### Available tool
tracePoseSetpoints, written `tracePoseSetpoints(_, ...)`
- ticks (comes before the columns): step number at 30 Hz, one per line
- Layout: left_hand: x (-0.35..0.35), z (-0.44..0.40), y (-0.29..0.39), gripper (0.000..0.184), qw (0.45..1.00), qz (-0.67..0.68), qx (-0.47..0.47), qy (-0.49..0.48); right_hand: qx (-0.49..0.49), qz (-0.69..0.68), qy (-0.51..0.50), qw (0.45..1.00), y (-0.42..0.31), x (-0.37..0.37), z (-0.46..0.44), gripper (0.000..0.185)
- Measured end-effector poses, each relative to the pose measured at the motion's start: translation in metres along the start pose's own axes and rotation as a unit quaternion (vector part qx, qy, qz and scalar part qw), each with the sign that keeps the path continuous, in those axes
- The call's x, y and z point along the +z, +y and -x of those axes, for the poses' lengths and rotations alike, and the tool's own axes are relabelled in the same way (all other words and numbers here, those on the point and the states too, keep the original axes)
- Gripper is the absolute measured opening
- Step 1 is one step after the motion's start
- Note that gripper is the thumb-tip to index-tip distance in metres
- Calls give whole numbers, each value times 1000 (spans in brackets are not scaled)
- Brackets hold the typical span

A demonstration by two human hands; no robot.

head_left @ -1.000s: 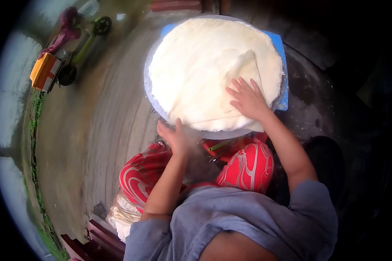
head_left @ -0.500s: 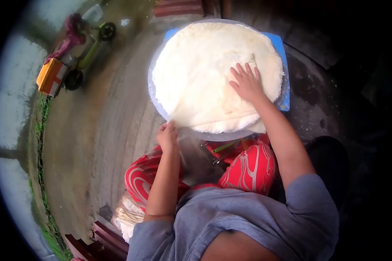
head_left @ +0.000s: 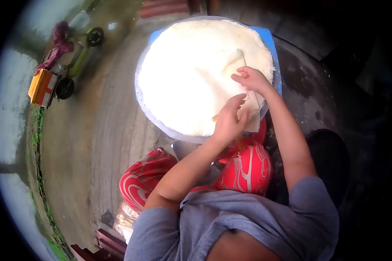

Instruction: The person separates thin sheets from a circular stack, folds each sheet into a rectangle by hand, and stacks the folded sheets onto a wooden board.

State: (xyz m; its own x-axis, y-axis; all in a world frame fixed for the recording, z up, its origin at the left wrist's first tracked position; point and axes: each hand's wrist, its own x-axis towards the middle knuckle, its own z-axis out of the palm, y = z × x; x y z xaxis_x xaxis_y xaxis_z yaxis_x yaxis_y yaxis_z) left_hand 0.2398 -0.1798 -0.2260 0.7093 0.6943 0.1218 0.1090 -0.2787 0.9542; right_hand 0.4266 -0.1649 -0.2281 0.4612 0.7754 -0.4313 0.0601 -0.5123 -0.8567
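A broad, round stack of thin cream-coloured sheets, perhaps dough, lies in front of me on a clear, round plastic-like base. Near its right side a folded flap of the top sheet hangs over the near edge, creased up to a small raised tip. Over the front right part, my left hand has its thumb and fingers apart. Just beyond it, my right hand is above the fold, its fingers loosely bent with a gap to the thumb. Whether either hand touches the sheet is unclear.
A blue board shows under the base. My red patterned trouser legs are right below it. A pile of folded sheets is low at the left, by dark red wood. A green scooter with an orange-and-white box stands far left.
My left hand has let go of the sheet's near left edge and moved right, beside my right hand. My right hand has lifted from lying flat. The top sheet is now folded at the right.
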Motion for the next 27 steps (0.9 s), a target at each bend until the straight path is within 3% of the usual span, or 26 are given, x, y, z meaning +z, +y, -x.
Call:
tracePoseSetpoints(2, -8, 3, -13, 42, 962, -185, 175, 102, -214, 232, 42, 948, 24, 3, 2, 59)
tracePoseSetpoints(6, -34, 12, -27, 71, 881, -452, 66, 127, -190, 388, 86, 898, 17, 22, 21, 51)
tracePoseSetpoints(11, -43, 22, -57, 78, 882, -453, 43, 127, -190, 372, 75, 905, 18, 30, 16, 41)
tracePoseSetpoints(13, -46, 22, -57, 77, 885, -447, 44, 121, -186, 193, 27, 963, 9, 22, 19, 31)
tracePoseSetpoints(14, -46, 21, -57, 78, 881, -457, 50, 115, -185, 194, 26, 963, 8, 17, 18, 31)
tracePoseSetpoints(16, -46, 20, -58, 79, 877, -465, 56, 107, -137, -136, -11, 981, 5, 8, 21, 27)
tracePoseSetpoints(18, -45, 17, -60, 74, 842, -531, 82, 55, -119, -179, -17, 977, 13, -2, 26, 28)
tracePoseSetpoints(20, -44, 16, -73, 70, 835, -540, 109, 10, -149, -47, 18, 988, 45, -8, 15, 30)
tracePoseSetpoints(21, -44, 15, -77, 65, 825, -548, 136, -36, -138, 86, 35, 986, 58, -14, 10, 33)
tracePoseSetpoints(22, -50, 12, -58, 65, 825, -546, 137, -35, -138, 87, 36, 986, 51, -11, 20, 33)
tracePoseSetpoints(24, -63, 5, -24, 55, 870, -465, 33, -161, -223, 217, 153, 938, 35, -2, 47, 35)
tracePoseSetpoints(25, -63, 1, -27, 55, 870, -464, 34, -161, -269, 284, 171, 904, 23, 3, 60, 36)
tracePoseSetpoints(26, -63, -3, -31, 54, 884, -451, 78, -96, -269, 285, 172, 904, 23, 8, 63, 36)
tracePoseSetpoints(27, -63, -9, -36, 54, 892, -434, 121, -30, -366, 346, 149, 851, 23, 13, 64, 39)
